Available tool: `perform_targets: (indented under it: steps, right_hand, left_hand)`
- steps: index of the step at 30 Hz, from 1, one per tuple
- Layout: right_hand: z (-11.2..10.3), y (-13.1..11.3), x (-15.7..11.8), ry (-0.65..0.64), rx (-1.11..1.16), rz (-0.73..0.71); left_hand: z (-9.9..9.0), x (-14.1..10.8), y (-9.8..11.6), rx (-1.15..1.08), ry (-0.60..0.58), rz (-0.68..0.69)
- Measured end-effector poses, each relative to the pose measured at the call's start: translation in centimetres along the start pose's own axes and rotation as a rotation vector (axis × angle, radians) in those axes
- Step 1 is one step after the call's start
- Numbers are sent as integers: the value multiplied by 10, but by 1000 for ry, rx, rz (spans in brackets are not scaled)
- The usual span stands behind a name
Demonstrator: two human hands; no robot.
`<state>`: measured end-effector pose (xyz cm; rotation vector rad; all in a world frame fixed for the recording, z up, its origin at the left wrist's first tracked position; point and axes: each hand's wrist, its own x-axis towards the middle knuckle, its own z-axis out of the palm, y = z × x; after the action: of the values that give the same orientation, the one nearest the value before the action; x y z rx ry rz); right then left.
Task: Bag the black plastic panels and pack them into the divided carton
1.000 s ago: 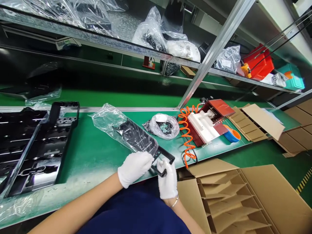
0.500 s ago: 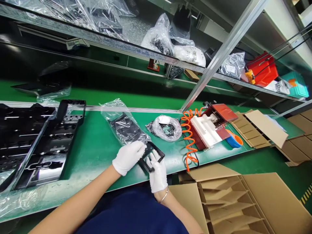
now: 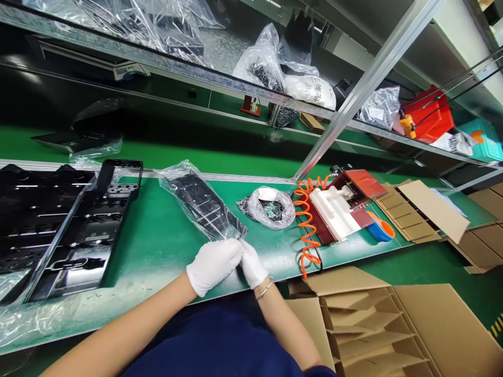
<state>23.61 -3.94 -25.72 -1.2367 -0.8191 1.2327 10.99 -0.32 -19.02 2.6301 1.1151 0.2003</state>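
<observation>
Pinching the slippery-looking bag (image 3: 204, 205) at its near end, left hand (image 3: 214, 265) and right hand (image 3: 252, 264) meet; black part (image 3: 195, 195) inside likely stiff, best held by edges.

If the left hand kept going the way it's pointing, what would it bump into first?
Probably the right hand: the left hand points toward it, both close together at the near end of the plastic bag, though depth is unclear.
</observation>
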Motion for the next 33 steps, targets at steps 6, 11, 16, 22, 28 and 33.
perform_targets:
  steps: [6, 11, 16, 22, 28, 33]
  right_hand:
    - [-58, -9, 10, 281, -476, -116]
    - [-75, -25, 12, 198, -231, 6]
    - [-56, -33, 24, -172, -477, 238]
    - [-37, -14, 20, -239, -366, 143]
    - [-53, -21, -26, 116, -349, -185]
    - [-67, -12, -67, 433, -738, -555]
  left_hand:
    - [8, -22, 22, 18, -175, 120]
    - [37, -38, 35, -34, -359, 319]
    - [51, -40, 28, -87, -422, 276]
    - [44, -48, 15, -240, -414, 145]
    - [23, -33, -25, -622, -202, -203]
    - [2, 8, -22, -1314, 195, -202]
